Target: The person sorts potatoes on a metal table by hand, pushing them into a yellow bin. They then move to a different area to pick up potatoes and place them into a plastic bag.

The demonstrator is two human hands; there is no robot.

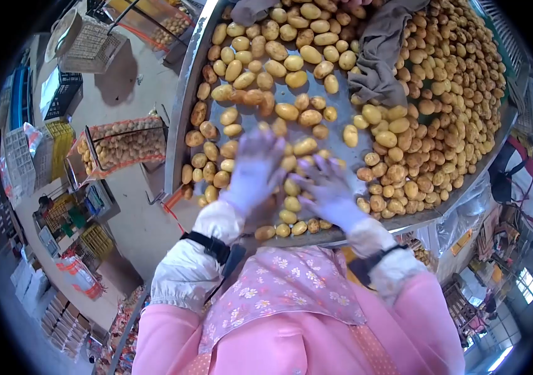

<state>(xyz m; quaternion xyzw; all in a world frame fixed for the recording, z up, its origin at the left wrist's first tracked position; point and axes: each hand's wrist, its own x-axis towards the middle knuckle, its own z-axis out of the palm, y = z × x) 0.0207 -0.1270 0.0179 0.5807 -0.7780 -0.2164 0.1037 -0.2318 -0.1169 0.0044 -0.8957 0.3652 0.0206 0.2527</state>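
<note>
My left hand (255, 167), in a pale purple glove, lies over potatoes on the metal sorting table (335, 100). Its fingers point away from me and look spread, slightly blurred. To its right, my right hand (327, 187), gloved alike, has its fingers stretched apart over more potatoes. A short line of potatoes (288, 216) lies between the two hands. Loose yellow potatoes (287, 111) are scattered beyond my fingertips. I see nothing gripped in either hand, though what is under the palms is hidden.
A large potato heap (448, 106) fills the table's right side, with a grey cloth (382, 56) at its edge. Left of the table's raised metal rim (185, 94) stands a mesh sack of potatoes (129, 145). Crates (60, 94) stand farther left. Another person's hand shows partly at the top edge.
</note>
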